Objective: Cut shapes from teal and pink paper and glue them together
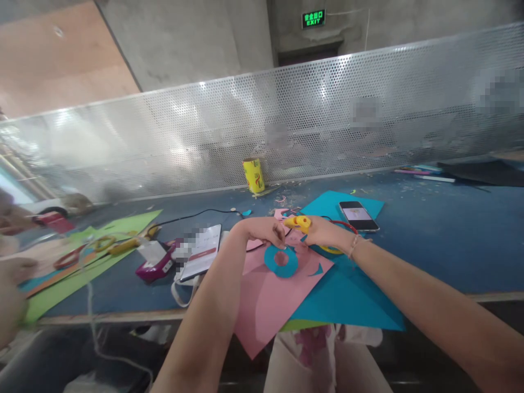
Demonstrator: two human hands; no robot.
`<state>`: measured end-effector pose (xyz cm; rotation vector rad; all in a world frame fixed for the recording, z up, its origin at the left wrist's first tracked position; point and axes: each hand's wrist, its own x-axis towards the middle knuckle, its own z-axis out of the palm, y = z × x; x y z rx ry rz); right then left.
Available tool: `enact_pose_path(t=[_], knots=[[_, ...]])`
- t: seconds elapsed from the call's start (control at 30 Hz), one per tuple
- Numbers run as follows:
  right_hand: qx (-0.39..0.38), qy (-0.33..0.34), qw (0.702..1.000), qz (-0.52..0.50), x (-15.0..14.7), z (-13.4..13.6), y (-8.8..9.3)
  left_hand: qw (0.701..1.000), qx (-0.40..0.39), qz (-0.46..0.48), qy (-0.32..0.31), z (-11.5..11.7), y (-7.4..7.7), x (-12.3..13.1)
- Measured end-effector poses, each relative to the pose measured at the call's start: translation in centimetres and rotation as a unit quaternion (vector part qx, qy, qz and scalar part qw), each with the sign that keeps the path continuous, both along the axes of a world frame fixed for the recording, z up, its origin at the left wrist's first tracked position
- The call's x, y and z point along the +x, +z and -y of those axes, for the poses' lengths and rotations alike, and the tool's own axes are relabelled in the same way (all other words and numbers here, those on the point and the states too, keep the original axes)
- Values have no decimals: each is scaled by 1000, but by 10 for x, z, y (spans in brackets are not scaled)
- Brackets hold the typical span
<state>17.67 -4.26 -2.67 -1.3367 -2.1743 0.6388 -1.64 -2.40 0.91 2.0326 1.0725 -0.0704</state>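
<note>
A ring of blue paper [281, 261] with a round hole in its middle is over a pink sheet [262, 305]. My left hand [267, 231] has its fingers bent together at the ring's upper edge and appears to pinch it. In my right hand [321, 233], just to the right, is a yellow tool [300, 222] that looks like a glue gun; its tip points left toward my left fingers. Red and yellow curved handles [332, 250] show partly from under the right hand. A small blue scrap [316, 269] lies on the pink sheet.
Blue sheets [347, 300] lie under and behind the pink one. A phone [358, 216] is at right, a tablet [201, 254] and a purple device [153, 268] at left. A yellow can [254, 176] stands by the perforated metal screen [204, 142]. Another person's hand [14, 278] is far left.
</note>
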Motion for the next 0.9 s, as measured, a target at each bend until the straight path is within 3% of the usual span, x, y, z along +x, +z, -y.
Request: enact_pose_path(t=[0.1,0.27,0.37,0.47,0.63,0.73,0.9], knots=[[-11,14,999,32,0,-2,0,1000,-2,-4,6,-1,-2,-1],[-38,-18,998,35,2,-7,3,1000,-7,24,11,-5,-5,-3],[-38,-66,995,-59,5,-8,7,993,5,108,47,-6,-7,2],[-69,-115,972,-190,7,-10,11,975,56,185,108,-6,-12,15],[-111,-106,920,-360,8,-15,10,934,134,271,192,-10,-27,36],[-126,-110,907,-386,8,-18,8,916,174,297,208,-15,-36,43],[-122,-94,912,-380,8,-21,3,889,217,320,243,-18,-44,48]])
